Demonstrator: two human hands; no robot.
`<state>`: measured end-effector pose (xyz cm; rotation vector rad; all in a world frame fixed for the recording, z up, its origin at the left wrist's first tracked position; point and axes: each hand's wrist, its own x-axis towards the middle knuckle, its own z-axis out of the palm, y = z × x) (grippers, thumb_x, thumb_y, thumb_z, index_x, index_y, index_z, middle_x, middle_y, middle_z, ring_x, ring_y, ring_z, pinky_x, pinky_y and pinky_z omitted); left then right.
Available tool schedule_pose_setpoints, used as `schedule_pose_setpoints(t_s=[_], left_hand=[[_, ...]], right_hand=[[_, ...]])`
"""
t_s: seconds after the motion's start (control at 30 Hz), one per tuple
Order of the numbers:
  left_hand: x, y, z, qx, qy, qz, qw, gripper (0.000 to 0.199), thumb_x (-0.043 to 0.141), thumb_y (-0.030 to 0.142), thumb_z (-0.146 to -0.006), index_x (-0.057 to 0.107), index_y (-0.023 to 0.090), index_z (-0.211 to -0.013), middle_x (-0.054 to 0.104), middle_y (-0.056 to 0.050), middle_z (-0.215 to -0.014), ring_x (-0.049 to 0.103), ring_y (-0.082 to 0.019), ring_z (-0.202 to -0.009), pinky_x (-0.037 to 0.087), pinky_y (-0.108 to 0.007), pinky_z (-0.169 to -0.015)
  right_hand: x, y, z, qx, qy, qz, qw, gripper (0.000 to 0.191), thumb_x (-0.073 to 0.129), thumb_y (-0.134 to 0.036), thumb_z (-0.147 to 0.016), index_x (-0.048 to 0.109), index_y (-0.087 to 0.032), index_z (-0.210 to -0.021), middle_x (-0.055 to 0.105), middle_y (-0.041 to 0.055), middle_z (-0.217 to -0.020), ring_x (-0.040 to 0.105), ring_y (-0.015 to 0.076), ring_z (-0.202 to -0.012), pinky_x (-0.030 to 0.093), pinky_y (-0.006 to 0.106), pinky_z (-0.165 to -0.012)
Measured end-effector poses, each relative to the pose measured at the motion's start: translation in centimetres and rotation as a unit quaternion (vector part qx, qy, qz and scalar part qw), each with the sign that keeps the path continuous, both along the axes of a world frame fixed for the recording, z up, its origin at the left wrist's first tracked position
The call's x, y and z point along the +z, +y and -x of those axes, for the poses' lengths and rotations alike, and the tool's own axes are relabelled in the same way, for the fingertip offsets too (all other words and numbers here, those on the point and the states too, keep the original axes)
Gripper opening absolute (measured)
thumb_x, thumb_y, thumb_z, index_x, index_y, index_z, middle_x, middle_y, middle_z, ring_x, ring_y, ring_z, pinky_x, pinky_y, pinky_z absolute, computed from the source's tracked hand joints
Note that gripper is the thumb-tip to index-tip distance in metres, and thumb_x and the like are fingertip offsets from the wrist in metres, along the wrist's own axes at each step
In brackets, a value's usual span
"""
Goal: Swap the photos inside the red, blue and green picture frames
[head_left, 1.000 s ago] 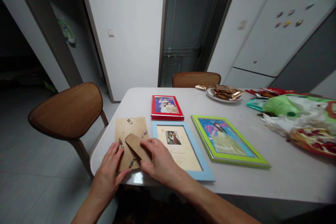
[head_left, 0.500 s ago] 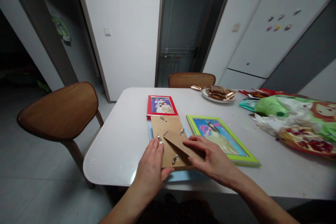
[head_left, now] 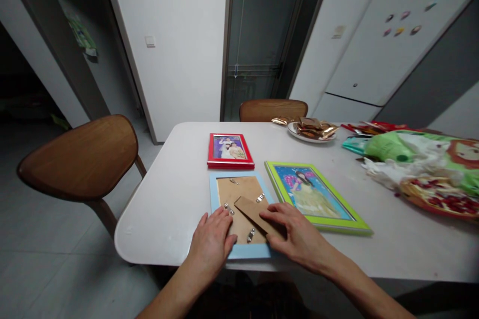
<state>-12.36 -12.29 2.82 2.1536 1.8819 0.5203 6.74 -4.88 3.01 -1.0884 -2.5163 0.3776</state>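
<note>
The left hand point(head_left: 210, 244) lies with its fingers spread flat, pinching nothing, on the lower left of a tan cardboard frame backing point(head_left: 243, 189), just beside a small metal turn clip point(head_left: 229, 209). The right hand point(head_left: 301, 239) rests with its fingers extended and slightly curved over a narrow tan cardboard easel strut point(head_left: 254, 214), which lies slanted across the backing. The backing sits inside a light blue rectangular picture frame point(head_left: 239, 254), face down at the lower middle of the view, near the edge of a white rounded worktop point(head_left: 160, 224). The frame looks light and fairly stiff, while the thin strut and small clips seem the parts likeliest to bend, so the outer rim looks the safest place to take hold, with both hands. Whether glazing lies underneath cannot be told, so it is best treated as fragile. Just above it lies a red picture frame point(head_left: 230, 151), and to the right a lime-green picture frame point(head_left: 310, 194).
</note>
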Motion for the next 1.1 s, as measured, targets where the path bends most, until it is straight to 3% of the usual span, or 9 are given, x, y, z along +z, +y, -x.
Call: schedule_pose_setpoints(t_s=[0.13,0.27,0.43,0.7,0.9,1.1], left_hand=[[0.0,-0.2,0.0,-0.021,-0.008,0.007,1.0,0.03,0.05,0.024,-0.077,0.049,0.016,-0.106,0.047,-0.011,-0.122,0.037,-0.023,-0.117,0.027,-0.047,-0.096],[-0.4,-0.9,0.2,-0.045,-0.017,0.002,0.999,0.038,0.064,0.034,-0.065,0.05,0.019,-0.097,0.041,-0.011,-0.127,0.035,-0.025,-0.118,0.019,-0.052,-0.097],[-0.9,-1.1,1.2,-0.059,-0.028,0.008,0.998,0.024,0.063,0.025,-0.065,0.049,0.02,-0.083,0.043,-0.009,-0.126,0.034,-0.022,-0.118,0.021,-0.048,-0.098],[-0.4,-0.8,1.9,-0.062,-0.021,0.024,0.998,0.022,0.058,0.025,-0.069,0.049,0.019,-0.088,0.042,-0.008,-0.127,0.033,-0.021,-0.119,0.021,-0.045,-0.099],[-0.4,-0.8,1.9,-0.057,-0.025,0.012,0.998,0.022,0.055,0.024,-0.069,0.05,0.019,-0.09,0.042,-0.008,-0.127,0.033,-0.02,-0.119,0.02,-0.044,-0.1],[-0.7,-0.9,1.9,-0.051,-0.034,-0.002,0.998,0.022,0.055,0.025,-0.07,0.051,0.019,-0.091,0.044,-0.007,-0.126,0.034,-0.02,-0.118,0.021,-0.044,-0.1]], right_hand=[[0.0,-0.1,0.5,-0.013,-0.016,-0.019,1.0,0.039,0.05,-0.018,-0.06,0.061,-0.017,-0.098,0.056,0.01,-0.097,0.048,0.0207,-0.088,0.037,0.036,-0.08],[-0.3,-0.2,1.3,0.009,-0.031,-0.025,0.999,0.039,0.05,-0.02,-0.062,0.06,-0.018,-0.1,0.058,0.0085,-0.095,0.047,0.0211,-0.087,0.037,0.036,-0.077],[-0.6,0.1,1.4,-0.018,-0.019,-0.046,0.999,0.036,0.051,-0.023,-0.064,0.061,-0.018,-0.098,0.056,0.009,-0.096,0.047,0.0213,-0.088,0.037,0.036,-0.078],[-0.6,0.8,1.5,0.002,-0.016,-0.042,0.999,0.029,0.046,-0.029,-0.074,0.06,-0.018,-0.097,0.054,0.0087,-0.094,0.047,0.0186,-0.086,0.037,0.032,-0.078],[-1.1,3.6,2.7,-0.068,-0.07,-0.092,0.991,0.03,0.039,-0.024,-0.079,0.056,-0.019,-0.103,0.051,0.0089,-0.094,0.045,0.0186,-0.087,0.035,0.03,-0.077],[-1.5,4.4,3.4,-0.072,-0.066,-0.084,0.992,0.028,0.036,-0.023,-0.081,0.061,-0.013,-0.088,0.048,0.0108,-0.093,0.046,0.0177,-0.085,0.035,0.029,-0.079]])
